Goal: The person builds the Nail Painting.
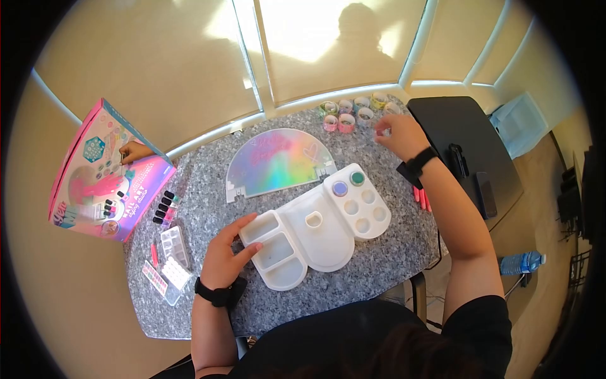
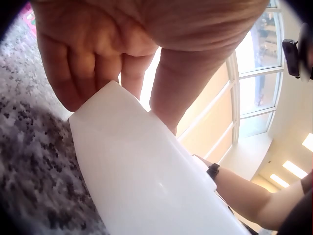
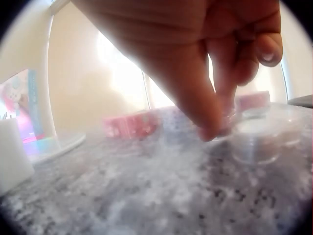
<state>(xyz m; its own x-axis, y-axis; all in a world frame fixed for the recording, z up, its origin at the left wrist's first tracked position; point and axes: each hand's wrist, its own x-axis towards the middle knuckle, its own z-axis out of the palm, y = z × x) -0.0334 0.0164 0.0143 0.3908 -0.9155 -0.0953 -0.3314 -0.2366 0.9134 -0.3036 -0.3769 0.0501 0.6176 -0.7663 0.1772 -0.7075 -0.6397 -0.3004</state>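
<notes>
The white compartment tray (image 1: 325,234) lies at the middle of the table, its left edge gripped by my left hand (image 1: 222,256), thumb on top. Close by in the left wrist view, the fingers of my left hand (image 2: 112,39) curl at a corner of the tray (image 2: 142,166). A purple pot (image 1: 340,188) and a green pot (image 1: 357,179) sit in two of its round wells. At the back right, my right hand (image 1: 407,138) pinches a small pot, mostly hidden by the fingers. Beside my right hand (image 3: 171,54) stands a clear round pot (image 3: 254,139).
Several small round pots (image 1: 346,122) stand at the back. Behind the tray lies a shiny half-round board (image 1: 278,161). A colourful box (image 1: 113,177), nail polish bottles (image 1: 165,208) and a small white case (image 1: 175,247) are on the left, pink tubes (image 1: 422,199) on the right.
</notes>
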